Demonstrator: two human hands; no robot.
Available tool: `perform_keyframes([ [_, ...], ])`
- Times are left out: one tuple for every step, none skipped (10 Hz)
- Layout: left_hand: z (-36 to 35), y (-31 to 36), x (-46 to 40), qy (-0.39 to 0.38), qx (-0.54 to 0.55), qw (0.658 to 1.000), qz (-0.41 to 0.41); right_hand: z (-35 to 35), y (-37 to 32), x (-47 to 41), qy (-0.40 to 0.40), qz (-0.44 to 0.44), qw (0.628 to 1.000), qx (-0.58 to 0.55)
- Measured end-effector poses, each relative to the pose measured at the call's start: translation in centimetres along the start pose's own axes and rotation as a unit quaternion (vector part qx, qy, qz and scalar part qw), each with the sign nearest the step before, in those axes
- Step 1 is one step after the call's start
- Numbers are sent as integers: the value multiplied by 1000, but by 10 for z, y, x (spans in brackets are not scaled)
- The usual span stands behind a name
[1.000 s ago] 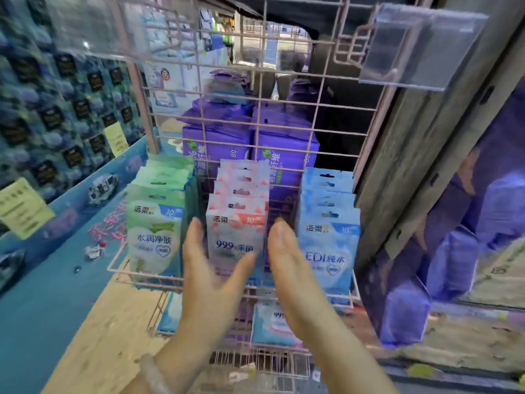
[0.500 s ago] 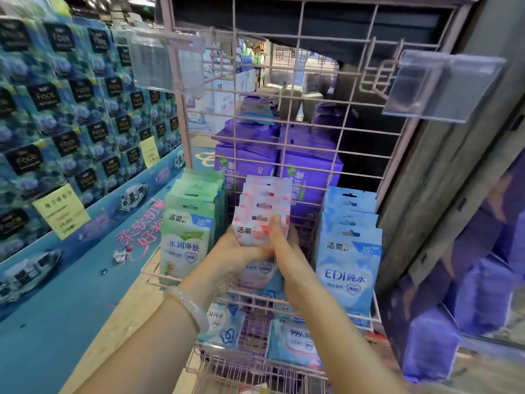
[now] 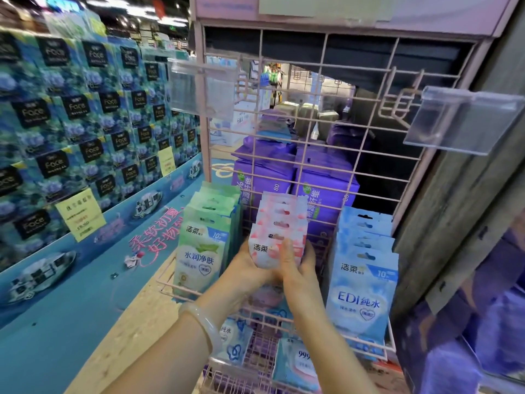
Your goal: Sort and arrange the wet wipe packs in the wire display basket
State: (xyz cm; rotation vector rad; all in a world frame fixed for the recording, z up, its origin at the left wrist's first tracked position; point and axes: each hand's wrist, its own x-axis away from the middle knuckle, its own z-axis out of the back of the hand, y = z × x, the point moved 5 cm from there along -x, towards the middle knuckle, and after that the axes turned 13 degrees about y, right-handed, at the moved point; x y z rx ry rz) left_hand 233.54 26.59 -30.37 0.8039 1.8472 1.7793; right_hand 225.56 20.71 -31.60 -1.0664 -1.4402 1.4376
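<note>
Pink wire display basket fixed to a pink wire grid panel, seen from above and in front. Three upright rows of wet wipe packs stand in it, faces toward the camera.

Left row: green wet wipe packs, front pack leaning against the basket's front rail. Middle row: pink wet wipe packs, stacked one behind another toward the grid. Right row: blue wet wipe packs, front pack printed "EDI", standing against the front rail.

Left hand grips the front of the pink row from the left side, fingers curled round the lower left edge of the front pack. Right hand grips the same packs from the right, thumb laid across the front face, fingers wrapped behind. Both hands hold the pink bundle between them, above the basket's front rail. How many packs are in the grasp cannot be told. A pale bangle sits on the left wrist.

Lower basket beneath: more packs lying loosely, blue and white, partly hidden by the forearms.

Behind the grid: purple tissue packs stacked in two columns. Two clear plastic price-tag holders hang off hooks on the grid. To the left, a wall of blue "Face" tissue boxes with yellow price labels.
</note>
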Motion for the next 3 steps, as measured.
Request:
perform_keyframes([
  [0,-4,1,-22,-8,1000,5,3,4,2,-1,-31,1000,2],
  [2,5,1,6,-3,1000,-2,13,-15,12,36,6,999,9],
  [14,10,29,102,-76,986,-108,29,-25,53,57,105,992,30],
])
